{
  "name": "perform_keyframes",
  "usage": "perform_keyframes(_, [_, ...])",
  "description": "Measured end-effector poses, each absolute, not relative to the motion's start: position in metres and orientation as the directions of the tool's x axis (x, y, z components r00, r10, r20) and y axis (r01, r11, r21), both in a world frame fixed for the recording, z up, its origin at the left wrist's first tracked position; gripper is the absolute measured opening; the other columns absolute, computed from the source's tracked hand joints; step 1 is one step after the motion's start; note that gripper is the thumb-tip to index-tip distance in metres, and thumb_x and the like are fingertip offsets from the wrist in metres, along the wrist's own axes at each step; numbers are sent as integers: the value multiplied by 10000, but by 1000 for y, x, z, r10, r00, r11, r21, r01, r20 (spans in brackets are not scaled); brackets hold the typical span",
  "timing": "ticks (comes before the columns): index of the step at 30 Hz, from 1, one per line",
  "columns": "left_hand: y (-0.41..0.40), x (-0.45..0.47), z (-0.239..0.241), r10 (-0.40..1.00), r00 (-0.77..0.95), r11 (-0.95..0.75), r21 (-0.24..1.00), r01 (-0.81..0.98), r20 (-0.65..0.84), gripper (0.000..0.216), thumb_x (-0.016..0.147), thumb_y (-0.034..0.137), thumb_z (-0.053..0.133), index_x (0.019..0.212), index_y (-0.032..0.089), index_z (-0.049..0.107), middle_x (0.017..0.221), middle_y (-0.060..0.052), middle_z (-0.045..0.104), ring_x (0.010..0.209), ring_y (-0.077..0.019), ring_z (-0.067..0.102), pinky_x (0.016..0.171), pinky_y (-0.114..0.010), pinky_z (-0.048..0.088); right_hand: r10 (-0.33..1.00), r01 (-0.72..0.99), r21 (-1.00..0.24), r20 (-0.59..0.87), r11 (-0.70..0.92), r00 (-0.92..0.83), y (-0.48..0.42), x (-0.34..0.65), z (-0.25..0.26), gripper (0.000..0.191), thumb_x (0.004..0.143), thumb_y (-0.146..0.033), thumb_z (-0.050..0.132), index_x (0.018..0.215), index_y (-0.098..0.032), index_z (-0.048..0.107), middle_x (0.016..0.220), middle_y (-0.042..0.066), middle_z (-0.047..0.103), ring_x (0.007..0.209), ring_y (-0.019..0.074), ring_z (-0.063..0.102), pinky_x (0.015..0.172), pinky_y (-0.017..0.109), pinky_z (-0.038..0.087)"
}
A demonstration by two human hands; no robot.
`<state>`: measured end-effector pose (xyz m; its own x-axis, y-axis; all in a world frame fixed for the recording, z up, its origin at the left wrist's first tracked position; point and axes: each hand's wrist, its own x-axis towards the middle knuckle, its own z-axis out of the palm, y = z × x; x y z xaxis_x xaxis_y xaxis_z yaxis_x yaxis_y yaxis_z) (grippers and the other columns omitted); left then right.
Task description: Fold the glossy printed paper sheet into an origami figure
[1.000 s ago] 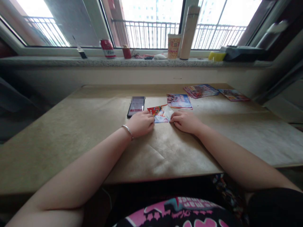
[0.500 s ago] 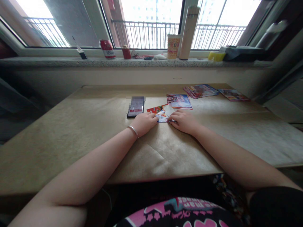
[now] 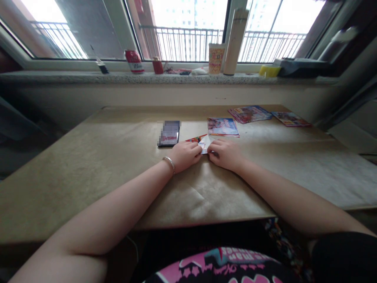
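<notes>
Between my hands lies a partly folded sheet of printed paper (image 3: 205, 142), white on the folded part, with a red and multicoloured strip showing at its upper left. My left hand (image 3: 187, 155) is closed on its left side, fingers bent over the paper. On the right, my right hand (image 3: 225, 153) pinches the near right edge between thumb and fingers. Much of the sheet is hidden under both hands. Just beyond my left hand rests a phone (image 3: 170, 133) with its screen lit. A stack of colourful printed sheets (image 3: 224, 127) lies past my right hand.
Farther back on the table (image 3: 88, 165) are a fanned pile of printed sheets (image 3: 250, 114) and another small pile (image 3: 290, 118). Along the windowsill (image 3: 165, 79) stand a red can (image 3: 134, 61), a red bottle (image 3: 157, 65), a patterned cup (image 3: 216, 59) and a tall tube (image 3: 235, 41).
My left hand has slid right, nearer my right hand, and covers more of the paper. Less of the red printed part shows, and the white fold looks smaller.
</notes>
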<state>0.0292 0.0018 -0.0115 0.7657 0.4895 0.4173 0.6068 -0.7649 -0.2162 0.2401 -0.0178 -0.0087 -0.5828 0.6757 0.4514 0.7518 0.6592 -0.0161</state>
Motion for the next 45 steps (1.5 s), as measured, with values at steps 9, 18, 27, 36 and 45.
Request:
perform_keyframes(9, [-2,34,-13,494,716,-771,-133,623,493,249,934,276,449,786,174,621,811,-44,660,755,-150,602,694,-267,449,695,720,-180,491,670,-525,-19,232,-9,56,765,-187,544,767,-211,594,807,35,643,805,187,547,725,288,390])
perform_keyframes(18, [-6,31,-8,532,707,-754,-119,646,465,254,940,318,459,820,190,643,879,-54,672,879,-177,599,745,-301,442,661,744,-46,499,666,-561,-15,244,-7,70,763,-192,537,752,-212,603,800,41,648,790,199,539,732,310,382])
perform_keyframes(27, [-8,29,-5,535,696,-730,-152,666,479,269,947,327,456,805,193,640,856,-43,666,836,-174,583,718,-309,387,660,744,-37,491,668,-568,-12,257,0,61,761,-198,550,758,-208,610,809,49,647,801,202,541,735,311,382])
perform_keyframes(36, [-6,26,-4,548,666,-701,-156,695,506,281,945,337,448,787,201,637,862,-42,676,844,-189,561,775,-348,367,637,726,-19,497,687,-590,-2,280,5,76,738,-177,550,747,-202,621,795,52,651,778,204,523,739,318,390])
perform_keyframes(45, [-3,24,-8,551,665,-703,-149,695,504,264,938,323,451,788,203,632,855,-37,665,822,-178,558,768,-331,366,649,713,-86,501,696,-573,7,301,4,84,705,-145,548,733,-202,603,786,48,637,772,199,523,761,324,409])
